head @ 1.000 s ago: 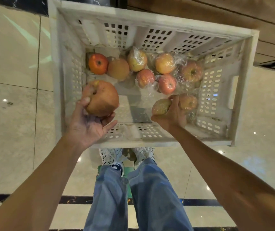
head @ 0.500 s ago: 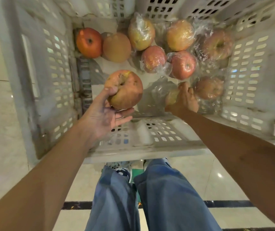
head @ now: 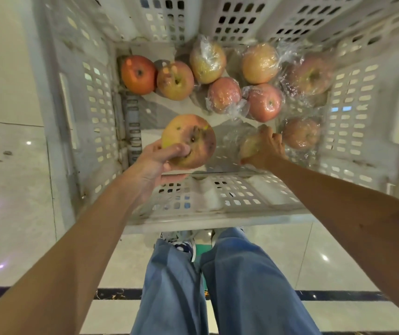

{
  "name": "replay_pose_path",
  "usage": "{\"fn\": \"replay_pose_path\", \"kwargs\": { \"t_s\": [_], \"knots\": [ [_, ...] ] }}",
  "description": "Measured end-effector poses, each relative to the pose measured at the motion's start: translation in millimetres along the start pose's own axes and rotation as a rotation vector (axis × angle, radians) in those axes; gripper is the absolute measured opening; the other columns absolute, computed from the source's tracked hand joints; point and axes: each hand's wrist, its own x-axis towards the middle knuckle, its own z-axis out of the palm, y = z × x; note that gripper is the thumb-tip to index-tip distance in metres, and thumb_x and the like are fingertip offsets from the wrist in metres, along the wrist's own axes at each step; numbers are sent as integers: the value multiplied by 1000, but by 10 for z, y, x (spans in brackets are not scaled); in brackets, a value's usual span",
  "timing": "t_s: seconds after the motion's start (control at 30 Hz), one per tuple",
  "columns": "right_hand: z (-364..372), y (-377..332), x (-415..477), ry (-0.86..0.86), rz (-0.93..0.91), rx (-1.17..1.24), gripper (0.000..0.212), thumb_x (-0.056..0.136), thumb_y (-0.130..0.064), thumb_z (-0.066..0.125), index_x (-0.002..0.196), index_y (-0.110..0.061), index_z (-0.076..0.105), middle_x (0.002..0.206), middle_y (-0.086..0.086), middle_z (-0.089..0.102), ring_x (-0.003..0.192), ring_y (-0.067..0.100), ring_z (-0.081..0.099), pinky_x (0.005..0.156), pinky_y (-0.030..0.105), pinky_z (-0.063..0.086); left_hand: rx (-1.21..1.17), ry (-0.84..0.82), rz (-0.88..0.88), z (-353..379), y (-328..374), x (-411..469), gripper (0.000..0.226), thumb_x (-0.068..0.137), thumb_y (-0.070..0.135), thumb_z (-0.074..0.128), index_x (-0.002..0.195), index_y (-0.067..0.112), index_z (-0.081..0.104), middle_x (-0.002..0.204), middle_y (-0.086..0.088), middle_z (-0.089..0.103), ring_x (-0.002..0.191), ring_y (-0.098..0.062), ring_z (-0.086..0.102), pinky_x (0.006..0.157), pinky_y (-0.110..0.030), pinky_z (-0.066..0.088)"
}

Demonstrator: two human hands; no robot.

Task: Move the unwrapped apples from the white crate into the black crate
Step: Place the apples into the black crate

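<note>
The white crate [head: 208,213] stands on the floor in front of me. My left hand [head: 156,163] grips a bruised unwrapped apple [head: 188,140] above the crate's near left part. My right hand [head: 265,148] reaches down inside and grips a wrapped apple [head: 248,146] on the crate floor. Two unwrapped apples lie at the far left: a red apple [head: 138,74] and a spotted apple [head: 175,80]. Several plastic-wrapped apples [head: 263,101] fill the far and right parts. The black crate is out of view.
Glossy pale floor tiles [head: 7,189] surround the crate, with a dark strip [head: 111,293] across the floor near me. My legs in blue jeans [head: 218,286] and my shoes [head: 184,240] are right below the crate's near wall.
The view has closed in on the crate. My left hand has carried its apple further over the crate and turned it. My right hand has stayed low on the wrapped apple.
</note>
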Motion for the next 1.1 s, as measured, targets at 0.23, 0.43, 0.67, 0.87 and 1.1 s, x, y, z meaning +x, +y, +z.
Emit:
{"fn": "replay_pose_path", "kwargs": {
  "t_s": [0.23,0.43,0.67,0.87,1.1],
  "knots": [
    [-356,-59,-734,-63,91,258,58,85,-31,61,135,-11,38,125,10,52,107,28,54,76,31,43,74,42,23,222,200,-693,67,45,33,75,107,19,55,101,-4,66,88,-17,65,73,-31,54],
    [-841,-187,-1813,-78,91,476,13,90,-25,53,94,-13,56,84,8,56,81,23,53,55,26,38,142,203,126,480,445,-1705,59,72,14,76,125,15,48,118,-8,55,97,-20,57,72,-31,52],
    [-1674,-234,-3483,-127,120,808,33,94,-19,53,123,-6,55,103,11,58,66,14,51,46,18,43,157,116,172,771,738,-3273,64,56,24,77,115,15,53,110,-9,62,83,-14,62,73,-35,55],
    [-2078,49,-4686,71,181,972,25,91,-29,55,109,-12,55,99,10,62,70,22,57,63,27,46,218,-21,180,947,886,-4228,89,48,33,79,127,4,49,110,-11,62,91,-21,64,70,-32,58],
    [-1822,770,-5822,318,340,1119,36,90,-35,55,120,-15,53,118,9,60,103,31,60,93,42,47,354,-229,173,1418,1001,-4812,85,41,32,73,121,11,51,108,-7,61,92,-17,61,54,-24,56]
  ]
}}
